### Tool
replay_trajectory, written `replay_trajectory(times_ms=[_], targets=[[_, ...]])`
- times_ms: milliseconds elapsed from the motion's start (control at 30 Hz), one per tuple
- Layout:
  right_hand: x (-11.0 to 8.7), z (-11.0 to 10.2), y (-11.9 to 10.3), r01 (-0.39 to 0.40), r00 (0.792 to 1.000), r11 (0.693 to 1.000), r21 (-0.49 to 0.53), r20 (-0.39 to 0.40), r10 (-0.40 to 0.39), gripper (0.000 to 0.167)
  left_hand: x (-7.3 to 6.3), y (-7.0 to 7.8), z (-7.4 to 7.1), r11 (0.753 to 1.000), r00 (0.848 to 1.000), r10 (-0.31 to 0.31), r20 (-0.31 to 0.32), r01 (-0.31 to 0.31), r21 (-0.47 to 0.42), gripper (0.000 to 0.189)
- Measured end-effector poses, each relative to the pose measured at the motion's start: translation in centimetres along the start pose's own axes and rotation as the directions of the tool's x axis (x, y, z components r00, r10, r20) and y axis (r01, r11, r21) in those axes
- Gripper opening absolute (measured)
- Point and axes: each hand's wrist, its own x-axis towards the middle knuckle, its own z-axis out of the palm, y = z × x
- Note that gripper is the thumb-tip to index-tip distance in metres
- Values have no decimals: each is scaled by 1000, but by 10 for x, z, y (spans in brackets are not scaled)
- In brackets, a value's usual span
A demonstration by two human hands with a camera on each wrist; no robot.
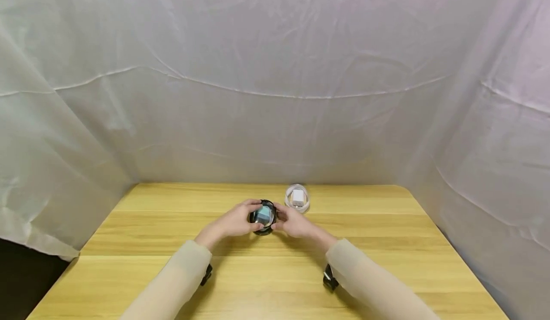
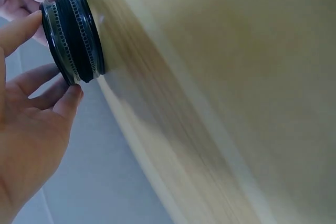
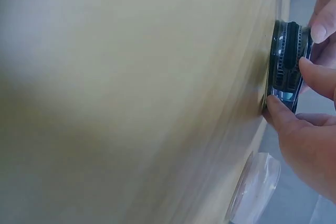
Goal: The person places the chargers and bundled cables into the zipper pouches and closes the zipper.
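A small round black case with a glossy see-through top is between both hands, near the back of the wooden table. In the left wrist view, the side of the case shows a dark middle band between two rows of small, teeth-like marks. My left hand grips its left edge, with the thumb at the near side and fingers at the far side. On the opposite edge, my right hand pinches the case, fingertips at its rim. Close over the tabletop, the case lies nearly flat.
Just beyond the right hand lies a coiled white cable with a white charger plug inside the coil. The wooden table ends at pale hanging cloth on the back and sides.
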Motion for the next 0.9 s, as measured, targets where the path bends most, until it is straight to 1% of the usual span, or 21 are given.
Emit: replay_trajectory(times_ms=[167,267,433,500,567,667,767,833,900], targets=[[19,3,-1,-42,998,998,-37,-51,40,74,12,-11,-5,1000,1000,-23,-13,22,-19,68],[30,5,-1,-54,996,997,-52,-77,50,73,17,-18,-6,998,999,-47,-26,46,-32,70],[43,7,1,-72,994,996,-45,-86,68,69,25,-28,-6,995,997,-74,-35,72,-66,71],[47,7,1,-81,993,996,-33,-90,78,68,27,-31,-7,994,996,-78,-41,74,-76,70],[49,6,0,-73,993,997,-26,-93,70,68,28,-32,-9,995,996,-73,-54,69,-78,70],[47,3,-4,-60,994,998,-32,-95,57,70,27,-32,-11,997,996,-49,-77,43,-71,71],[36,0,-10,-33,993,998,-61,-117,25,69,20,-29,-12,998,992,-31,-118,23,-65,73],[23,-4,-14,-11,989,989,-144,-151,-11,70,11,-25,-14,998,987,-22,-157,14,-56,74],[9,-11,-18,18,980,968,-250,-185,-66,69,1,-22,-18,999,979,-27,-200,21,-31,76]])
